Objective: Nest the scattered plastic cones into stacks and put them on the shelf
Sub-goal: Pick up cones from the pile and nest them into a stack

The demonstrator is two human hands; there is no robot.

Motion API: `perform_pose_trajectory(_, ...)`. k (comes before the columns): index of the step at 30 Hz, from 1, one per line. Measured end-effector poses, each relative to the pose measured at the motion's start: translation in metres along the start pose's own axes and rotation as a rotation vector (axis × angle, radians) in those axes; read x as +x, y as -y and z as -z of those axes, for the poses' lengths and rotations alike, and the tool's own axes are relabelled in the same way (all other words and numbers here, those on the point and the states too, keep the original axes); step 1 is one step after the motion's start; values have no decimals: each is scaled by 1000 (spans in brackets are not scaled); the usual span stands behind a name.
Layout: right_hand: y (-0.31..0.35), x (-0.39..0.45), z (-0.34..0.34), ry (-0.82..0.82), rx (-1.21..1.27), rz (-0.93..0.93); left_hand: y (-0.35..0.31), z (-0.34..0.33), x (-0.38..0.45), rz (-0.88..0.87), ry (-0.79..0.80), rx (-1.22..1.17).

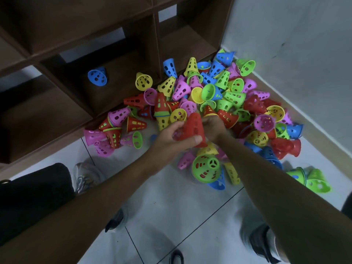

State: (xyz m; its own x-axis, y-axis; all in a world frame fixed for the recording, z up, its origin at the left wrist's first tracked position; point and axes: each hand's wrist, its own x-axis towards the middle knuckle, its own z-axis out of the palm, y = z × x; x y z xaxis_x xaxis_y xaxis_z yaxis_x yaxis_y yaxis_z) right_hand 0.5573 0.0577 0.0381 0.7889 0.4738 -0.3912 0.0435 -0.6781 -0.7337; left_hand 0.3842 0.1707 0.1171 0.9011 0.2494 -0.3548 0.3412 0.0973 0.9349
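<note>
A big heap of perforated plastic cones (219, 96) in red, yellow, green, blue and pink lies on the tiled floor in the corner. Above the heap's near edge my left hand (171, 138) grips a red cone (194, 128), thumb across its wide rim. My right hand (213, 126) is curled against the same cone's far side, fingers hidden behind it. A dark wooden shelf (91, 60) stands to the left; one blue cone (97, 76) and one yellow cone (143, 81) lie in its lowest compartments.
A grey wall (295, 54) closes the corner on the right. Several loose cones lie near the shelf's foot (114, 134) and by my right forearm (312, 181). Another person's dark trouser leg and shoe (83, 178) stand at left; shoes sit near the bottom edge.
</note>
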Motion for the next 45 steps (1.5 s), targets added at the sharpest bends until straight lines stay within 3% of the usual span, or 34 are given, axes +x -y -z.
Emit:
perform_pose_trajectory(3,-16,-5,9,-214,179,-3,0,-10,-6,-23,29,66)
perform_pose_trajectory(8,-25,-21,42,-428,327,-92,2,-25,-16,-42,63,69)
perform_pose_trajectory(16,-36,-31,67,-504,537,-223,-11,-29,-26,-106,143,119)
perform_pose_trajectory(21,-41,-37,76,-449,795,-196,-15,-41,-33,-134,171,134)
perform_pose_trajectory(27,-33,-58,97,-283,1002,-113,-14,-43,-35,-162,185,289)
perform_pose_trajectory(37,-18,-77,150,397,1100,42,-2,-28,-28,-173,258,538)
perform_pose_trajectory(45,5,-90,134,813,806,66,27,20,-15,-67,231,734)
